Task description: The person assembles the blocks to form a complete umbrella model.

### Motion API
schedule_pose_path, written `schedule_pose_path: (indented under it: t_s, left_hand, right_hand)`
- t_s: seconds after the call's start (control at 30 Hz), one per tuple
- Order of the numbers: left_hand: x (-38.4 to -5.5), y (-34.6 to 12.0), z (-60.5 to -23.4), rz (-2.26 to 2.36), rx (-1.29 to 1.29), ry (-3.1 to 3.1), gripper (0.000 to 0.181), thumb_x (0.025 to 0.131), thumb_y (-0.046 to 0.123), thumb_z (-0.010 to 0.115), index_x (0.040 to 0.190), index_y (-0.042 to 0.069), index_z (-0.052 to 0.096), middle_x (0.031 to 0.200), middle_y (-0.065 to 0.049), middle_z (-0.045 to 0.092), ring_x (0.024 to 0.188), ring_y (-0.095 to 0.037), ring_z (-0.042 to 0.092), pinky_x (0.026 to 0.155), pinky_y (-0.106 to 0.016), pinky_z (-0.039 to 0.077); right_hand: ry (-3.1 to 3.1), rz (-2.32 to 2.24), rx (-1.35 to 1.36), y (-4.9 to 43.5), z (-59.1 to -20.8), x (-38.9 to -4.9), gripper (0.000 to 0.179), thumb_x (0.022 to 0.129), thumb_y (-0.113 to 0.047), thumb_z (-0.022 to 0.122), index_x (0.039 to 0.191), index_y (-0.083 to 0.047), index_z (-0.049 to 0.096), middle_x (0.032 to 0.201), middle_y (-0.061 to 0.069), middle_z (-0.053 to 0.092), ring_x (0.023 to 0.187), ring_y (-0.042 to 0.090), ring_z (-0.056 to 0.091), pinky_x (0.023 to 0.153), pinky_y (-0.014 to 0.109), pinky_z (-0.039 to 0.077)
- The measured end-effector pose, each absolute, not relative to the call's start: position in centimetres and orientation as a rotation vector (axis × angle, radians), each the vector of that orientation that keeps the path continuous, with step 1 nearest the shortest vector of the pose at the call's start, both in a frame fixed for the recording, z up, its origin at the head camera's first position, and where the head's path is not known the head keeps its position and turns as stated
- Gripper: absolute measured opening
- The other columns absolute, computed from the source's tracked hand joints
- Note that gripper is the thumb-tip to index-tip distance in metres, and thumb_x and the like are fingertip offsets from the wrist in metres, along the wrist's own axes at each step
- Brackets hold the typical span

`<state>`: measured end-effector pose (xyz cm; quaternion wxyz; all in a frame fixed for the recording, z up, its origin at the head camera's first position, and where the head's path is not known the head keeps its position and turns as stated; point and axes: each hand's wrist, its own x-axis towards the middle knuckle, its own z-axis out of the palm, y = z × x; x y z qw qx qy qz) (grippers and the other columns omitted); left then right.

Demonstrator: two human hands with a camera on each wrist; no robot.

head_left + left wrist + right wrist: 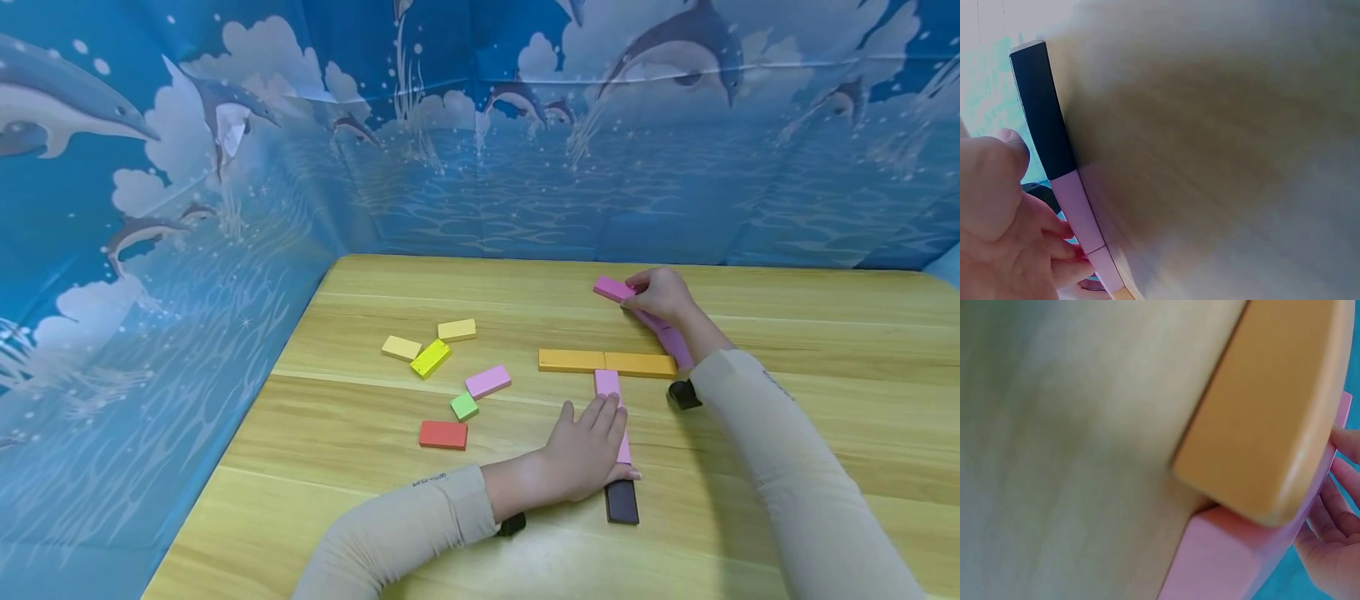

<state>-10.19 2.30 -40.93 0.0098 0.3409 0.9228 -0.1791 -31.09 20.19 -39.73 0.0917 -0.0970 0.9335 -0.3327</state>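
Note:
My left hand (585, 450) lies with its fingers straight along a column of light pink blocks (607, 382). Its thumb reaches over the joint with a black block (622, 503) at the column's near end. In the left wrist view the fingers rest along the side of the pink blocks (1079, 209). At the back right my right hand (663, 296) pinches a bright pink block (613, 289) at its near end. Purple blocks (673, 343) run from there down to the right end of an orange row (572, 361) of two blocks, partly hidden behind the wrist.
Left of the arrangement lie loose blocks: two pale yellow (457, 331), a bright yellow one (431, 358), a pink one (488, 382), a green one (464, 407) and a red one (443, 435). A blue dolphin-print curtain (480, 192) borders the wooden table (360, 300).

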Motion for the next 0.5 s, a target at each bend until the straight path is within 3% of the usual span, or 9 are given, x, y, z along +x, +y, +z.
schedule_pose_path:
  t_s: [0.5]
  left_hand:
    - [-10.2, 2.37, -41.2, -0.568, 1.05, 2.871, 0.076, 0.092, 0.065, 0.018, 0.146, 0.014, 0.031, 0.151, -0.003, 0.027, 0.136, -0.015, 0.026, 0.099, -0.04, 0.036]
  right_hand:
    - [2.769, -0.987, -0.259, 20.43, -40.04, -31.37, 0.049, 0.087, -0.015, 0.064, 0.126, 0.011, 0.051, 0.12, 0.031, 0.052, 0.108, 0.04, 0.046, 0.088, 0.049, 0.04]
